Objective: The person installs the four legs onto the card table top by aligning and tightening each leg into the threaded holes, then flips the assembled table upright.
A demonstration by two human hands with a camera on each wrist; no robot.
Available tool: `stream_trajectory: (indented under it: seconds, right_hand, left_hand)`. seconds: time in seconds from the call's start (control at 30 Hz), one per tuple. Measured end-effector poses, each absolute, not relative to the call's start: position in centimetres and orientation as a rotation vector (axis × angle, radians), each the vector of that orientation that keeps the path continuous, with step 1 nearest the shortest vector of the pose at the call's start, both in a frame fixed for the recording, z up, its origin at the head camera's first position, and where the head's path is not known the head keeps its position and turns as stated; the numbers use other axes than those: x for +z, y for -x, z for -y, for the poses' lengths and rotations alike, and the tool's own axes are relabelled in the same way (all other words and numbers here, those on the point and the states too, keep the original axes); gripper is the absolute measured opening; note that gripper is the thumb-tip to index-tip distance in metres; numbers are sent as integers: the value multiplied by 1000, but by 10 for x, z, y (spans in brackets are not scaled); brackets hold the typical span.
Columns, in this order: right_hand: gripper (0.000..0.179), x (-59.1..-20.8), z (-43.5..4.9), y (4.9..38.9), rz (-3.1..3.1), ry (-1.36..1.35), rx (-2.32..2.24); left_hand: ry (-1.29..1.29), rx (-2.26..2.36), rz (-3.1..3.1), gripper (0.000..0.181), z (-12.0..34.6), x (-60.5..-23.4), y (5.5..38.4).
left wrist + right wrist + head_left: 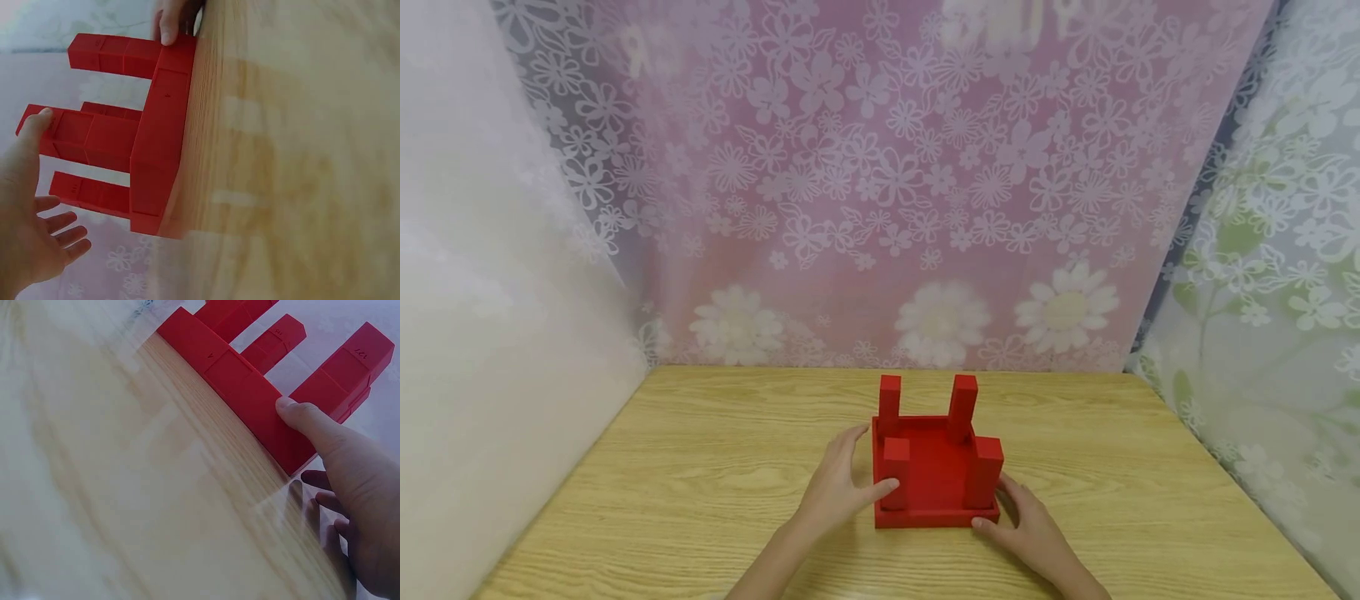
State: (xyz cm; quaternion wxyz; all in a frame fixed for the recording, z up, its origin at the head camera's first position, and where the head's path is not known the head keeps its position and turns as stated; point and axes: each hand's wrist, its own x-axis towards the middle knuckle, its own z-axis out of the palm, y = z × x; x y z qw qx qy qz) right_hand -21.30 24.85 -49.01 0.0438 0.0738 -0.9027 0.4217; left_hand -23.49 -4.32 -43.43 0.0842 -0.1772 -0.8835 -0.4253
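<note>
A red piece like a small upturned stool (936, 518) rests on the wooden table: a square, rimmed base with an upright post at each corner. My left hand (837, 490) is spread at its left side. The left thumb touches the near-left post (78, 131), while the other fingers (72, 234) reach out apart from it in the left wrist view. At the near-right corner, my right hand (1030, 525) holds the base, its thumb (297, 412) on the front face. The side under the right index finger is hidden.
The light wooden table (730, 450) extends around the red piece. A pink flowered curtain (880, 183) hangs along its back edge. Pale sheets stand at the left (512, 292) and right (1285, 292) sides. Small dark markings show on the red posts.
</note>
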Motion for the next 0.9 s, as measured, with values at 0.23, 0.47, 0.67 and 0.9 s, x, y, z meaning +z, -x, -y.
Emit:
stream_trajectory:
  seconds: [0.23,0.47,0.67,0.9]
  right_hand:
    - [87,-491,-247,219,2754,-279,1158]
    - [87,-493,-246,228,2785,-332,1157]
    - [85,-497,-251,233,2772,-411,1139]
    - [84,-496,-250,236,2732,-512,1079]
  left_hand:
    - [578,-1243,2696,93,47,-459,245]
    - [695,-1220,2697,100,44,-488,252]
    - [771,-1101,2786,117,43,-501,251]
    - [806,-1053,2763,118,39,-500,252]
